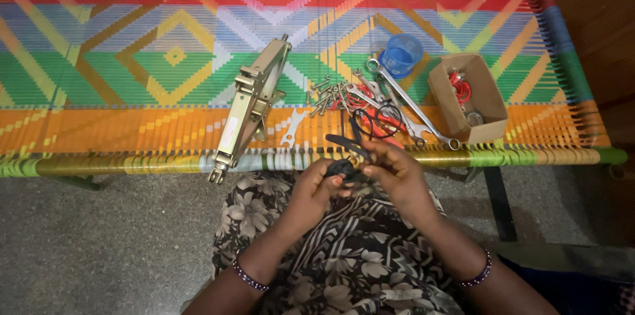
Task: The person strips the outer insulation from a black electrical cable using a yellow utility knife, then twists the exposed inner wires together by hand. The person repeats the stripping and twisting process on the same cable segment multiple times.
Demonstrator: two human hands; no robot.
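Both hands are up over the lap, just below the front rail of the woven cot (132, 70). The left hand (316, 189) is curled tight, fingers wrapped around a small dark roll (342, 169), maybe tape, though it is too small and shadowed to say for sure. The right hand (395, 173) sits just beside it, fingertips pinched narrow on a dark tool (348, 143) that sticks up and to the left from between the two hands; whether it is pliers or a cutter cannot be told. The roll and the tool touch at the point where the hands meet, right at the cot's edge.

On the cot, to the left of the hands, lies a long metal bracket (250, 111), tilted, its lower end reaching past the rail. A small flat spanner (293, 128) lies near it. Above the hands there is a scatter of bolts (324, 95) and a tangle of red and black wire (374, 120), with a long spanner (413, 106) lying diagonally across it. A blue cup (401, 54) stands behind, and an open cardboard box (488, 100) sits to the right.
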